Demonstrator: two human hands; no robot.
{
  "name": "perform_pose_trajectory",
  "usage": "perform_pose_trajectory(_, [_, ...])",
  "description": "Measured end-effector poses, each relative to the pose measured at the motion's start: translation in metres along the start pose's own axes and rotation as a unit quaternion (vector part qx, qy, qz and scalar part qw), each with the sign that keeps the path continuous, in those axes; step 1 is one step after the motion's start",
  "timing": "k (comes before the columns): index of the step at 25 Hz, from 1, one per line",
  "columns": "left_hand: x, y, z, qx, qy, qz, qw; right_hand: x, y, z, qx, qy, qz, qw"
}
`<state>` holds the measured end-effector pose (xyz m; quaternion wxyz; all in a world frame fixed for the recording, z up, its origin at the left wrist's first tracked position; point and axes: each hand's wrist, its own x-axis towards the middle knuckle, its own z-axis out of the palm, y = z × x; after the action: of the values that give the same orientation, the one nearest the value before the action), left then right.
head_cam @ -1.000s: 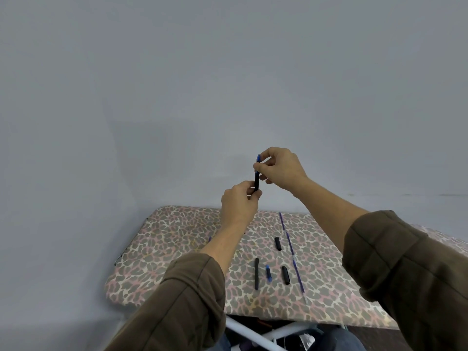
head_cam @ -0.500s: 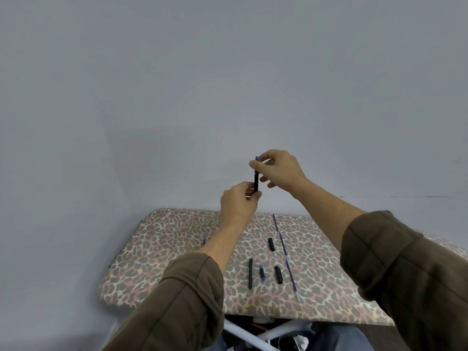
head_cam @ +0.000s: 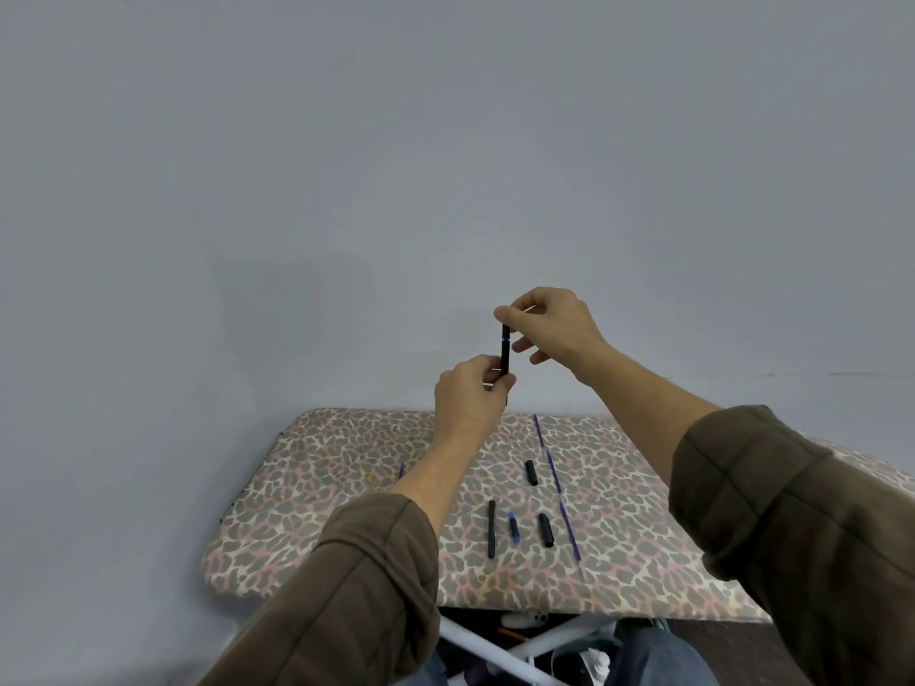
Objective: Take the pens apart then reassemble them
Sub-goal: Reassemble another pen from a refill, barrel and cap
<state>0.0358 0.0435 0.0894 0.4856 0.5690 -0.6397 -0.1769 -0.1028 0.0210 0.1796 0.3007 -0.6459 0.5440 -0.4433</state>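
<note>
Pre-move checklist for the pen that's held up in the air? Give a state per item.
1. Left hand grips the lower end of the slim black pen barrel: ok.
2. Right hand pinches the barrel's top end: ok.
3. Barrel upright and above the leopard-print padded board, not touching it: ok.
4. Top piece fully seated: cannot tell, the right fingers cover it.
5. Refill inside the held barrel: cannot tell.
6. Loose parts lie apart on the board, namely the long black tube, small blue piece, two short black caps and thin blue refill: ok.
</note>
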Motion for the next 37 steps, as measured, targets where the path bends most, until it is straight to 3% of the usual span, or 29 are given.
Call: perform_pose_trajectory(37, [0.006, 0.001, 0.003, 0.011, 0.000, -0.003, 1.000, 0.012, 0.007, -0.001, 0.024, -0.016, -0.014, 0.999])
